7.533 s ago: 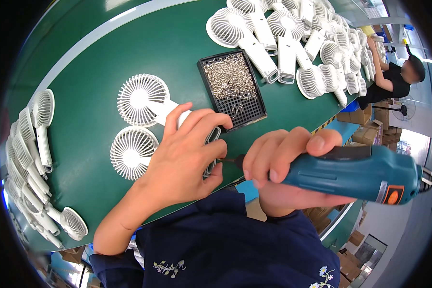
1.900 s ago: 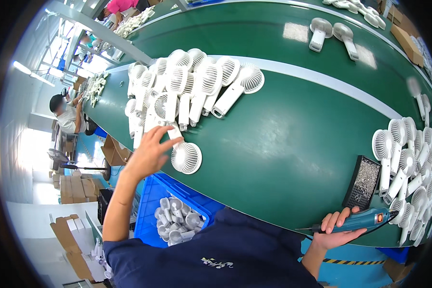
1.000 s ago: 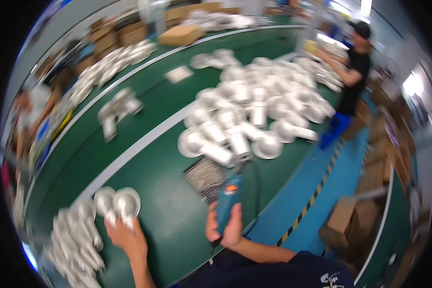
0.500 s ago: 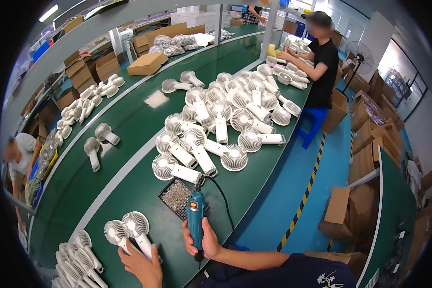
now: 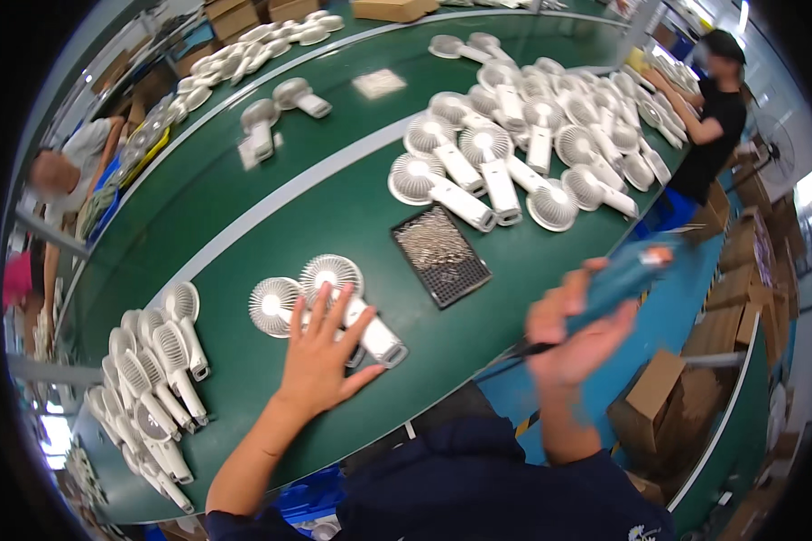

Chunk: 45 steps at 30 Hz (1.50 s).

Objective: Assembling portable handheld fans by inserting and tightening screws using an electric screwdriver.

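My left hand (image 5: 316, 365) lies with fingers spread across two white handheld fans, touching their handles. The left fan (image 5: 272, 307) and the right fan (image 5: 332, 273) rest side by side on the green table, grilles up. My right hand (image 5: 576, 347) is wrapped round a teal electric screwdriver (image 5: 624, 281), blurred by motion, held up by the table's right edge. Its cord trails from the end near my wrist. Between the hands, farther off, sits a black tray (image 5: 460, 287) holding many small metal screws.
A large heap of white fans (image 5: 541, 117) covers the table's far right; a smaller row (image 5: 149, 379) lies at my left. Two more fans (image 5: 260, 126) lie beyond the metal strip (image 5: 244, 216). A co-worker in black (image 5: 717, 117) works at the far right. Cardboard boxes (image 5: 654, 388) stand on the floor.
My right hand has swung the screwdriver up and right, away from beside the tray. My left hand has spread flatter over the two fans. The whole view has shifted.
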Available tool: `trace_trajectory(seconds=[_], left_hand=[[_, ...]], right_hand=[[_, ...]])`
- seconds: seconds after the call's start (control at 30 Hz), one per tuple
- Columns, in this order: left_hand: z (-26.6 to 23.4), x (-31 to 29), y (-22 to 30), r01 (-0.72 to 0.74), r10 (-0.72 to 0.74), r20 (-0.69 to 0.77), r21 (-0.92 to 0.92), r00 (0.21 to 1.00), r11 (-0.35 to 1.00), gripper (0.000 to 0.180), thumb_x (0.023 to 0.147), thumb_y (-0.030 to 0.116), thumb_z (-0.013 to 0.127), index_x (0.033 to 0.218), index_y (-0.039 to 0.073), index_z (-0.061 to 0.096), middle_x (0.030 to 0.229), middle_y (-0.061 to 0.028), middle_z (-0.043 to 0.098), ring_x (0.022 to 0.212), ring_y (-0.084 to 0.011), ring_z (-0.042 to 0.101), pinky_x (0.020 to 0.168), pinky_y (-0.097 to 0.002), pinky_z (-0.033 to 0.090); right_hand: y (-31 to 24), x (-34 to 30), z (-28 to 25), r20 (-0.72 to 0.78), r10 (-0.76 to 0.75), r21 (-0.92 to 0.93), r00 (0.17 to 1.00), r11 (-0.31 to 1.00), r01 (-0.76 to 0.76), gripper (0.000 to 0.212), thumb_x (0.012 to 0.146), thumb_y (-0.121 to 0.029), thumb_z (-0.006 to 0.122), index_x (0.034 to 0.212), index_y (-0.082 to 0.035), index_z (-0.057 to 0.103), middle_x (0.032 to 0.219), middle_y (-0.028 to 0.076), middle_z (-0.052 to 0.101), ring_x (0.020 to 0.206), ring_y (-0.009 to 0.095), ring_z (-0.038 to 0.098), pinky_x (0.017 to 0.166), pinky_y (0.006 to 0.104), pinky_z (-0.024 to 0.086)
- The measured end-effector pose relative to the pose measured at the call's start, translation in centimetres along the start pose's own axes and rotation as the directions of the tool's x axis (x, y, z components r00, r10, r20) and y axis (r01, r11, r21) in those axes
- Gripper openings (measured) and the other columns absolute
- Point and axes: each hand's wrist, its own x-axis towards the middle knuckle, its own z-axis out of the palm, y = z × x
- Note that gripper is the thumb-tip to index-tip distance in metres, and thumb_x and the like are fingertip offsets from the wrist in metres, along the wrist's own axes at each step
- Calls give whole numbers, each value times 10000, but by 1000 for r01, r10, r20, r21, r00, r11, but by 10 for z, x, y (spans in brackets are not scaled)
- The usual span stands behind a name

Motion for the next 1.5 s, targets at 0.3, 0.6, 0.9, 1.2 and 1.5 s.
trace_trajectory(seconds=[0.3,0.6,0.9,1.2,1.5], left_hand=[[1,3,26,82,-82,-14,-20,997,996,820,792,611,603,1416,109,428,1532,-112,295,1437,-336,207,1138,-568,124],[-2,45,-18,-325,322,175,-13,930,946,851,794,592,586,1450,104,350,1523,-59,325,1419,-216,281,1165,-485,185],[6,50,25,94,-79,166,-86,983,992,684,706,426,728,1346,326,509,1287,-139,472,1194,-317,450,1098,-561,197],[11,54,35,238,-230,153,-39,961,971,683,676,407,762,1314,396,520,1298,-109,446,1174,-299,432,1075,-575,159],[-17,66,-2,28,-60,-38,-563,997,826,617,604,74,814,1192,79,625,1174,-139,533,1115,-342,512,970,-476,399]], right_hand=[[-74,102,74,545,-269,-339,794,796,502,792,874,-728,386,1356,-101,340,900,20,448,609,112,442,566,269,395],[71,66,-3,261,-79,-164,962,978,125,759,869,-777,275,1252,-136,412,688,10,434,371,117,343,329,266,299],[92,89,-16,339,-42,-233,940,964,126,781,843,-797,320,1267,-146,402,706,33,468,392,131,424,352,280,344],[96,93,-22,499,39,-270,866,956,113,822,858,-780,324,1353,-124,359,796,53,508,481,159,488,434,312,414],[83,84,-4,436,17,-160,900,985,59,640,931,-624,408,1291,-95,409,791,40,503,488,118,481,402,259,411]])
